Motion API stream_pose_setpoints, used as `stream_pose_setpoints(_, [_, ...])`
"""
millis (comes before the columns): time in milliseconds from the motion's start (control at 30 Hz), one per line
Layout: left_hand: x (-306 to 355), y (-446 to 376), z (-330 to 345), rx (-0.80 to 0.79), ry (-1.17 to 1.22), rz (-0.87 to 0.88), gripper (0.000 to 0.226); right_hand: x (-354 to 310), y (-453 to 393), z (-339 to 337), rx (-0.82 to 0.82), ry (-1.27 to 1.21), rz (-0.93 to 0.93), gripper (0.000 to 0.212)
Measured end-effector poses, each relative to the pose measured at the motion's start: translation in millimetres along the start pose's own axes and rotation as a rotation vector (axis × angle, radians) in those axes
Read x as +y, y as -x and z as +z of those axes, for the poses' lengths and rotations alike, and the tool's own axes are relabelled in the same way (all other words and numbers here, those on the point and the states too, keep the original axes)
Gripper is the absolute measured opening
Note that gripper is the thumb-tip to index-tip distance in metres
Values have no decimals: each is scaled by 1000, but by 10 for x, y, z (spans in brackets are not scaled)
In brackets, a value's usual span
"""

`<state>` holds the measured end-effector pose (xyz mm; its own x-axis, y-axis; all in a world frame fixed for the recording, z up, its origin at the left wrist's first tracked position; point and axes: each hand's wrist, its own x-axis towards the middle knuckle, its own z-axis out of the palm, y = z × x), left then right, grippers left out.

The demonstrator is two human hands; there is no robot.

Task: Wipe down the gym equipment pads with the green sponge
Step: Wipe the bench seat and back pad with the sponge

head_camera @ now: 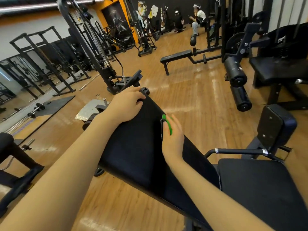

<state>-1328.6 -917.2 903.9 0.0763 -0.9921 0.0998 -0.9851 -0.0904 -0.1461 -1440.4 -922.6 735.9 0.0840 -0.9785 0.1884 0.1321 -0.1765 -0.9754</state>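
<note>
A long black back pad (pixel 136 147) of a bench slopes from the middle of the view down to the lower right. My left hand (pixel 128 104) rests on its far upper end, with the fingers curled over the top edge. My right hand (pixel 172 135) grips the green sponge (pixel 168 124) and holds it against the pad's right edge; my fingers hide most of the sponge. The bench's black seat pad (pixel 260 185) lies at the lower right.
A small black side pad (pixel 275 129) on a metal arm stands to the right. Black roller pads (pixel 236 75) and a flat bench (pixel 176 57) stand farther back on the wooden floor. Racks and barbells fill the left. Two people sit at the far back.
</note>
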Motion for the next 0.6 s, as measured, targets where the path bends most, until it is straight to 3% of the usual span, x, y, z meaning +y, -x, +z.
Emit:
stream_pose_setpoints(300, [31,-4,-3,30,11,7,36,-35,-622,294,-35,89,-13,35])
stream_pose_setpoints(600, [26,-20,19,47,-28,36,36,14,388,62,-97,57,-66,35])
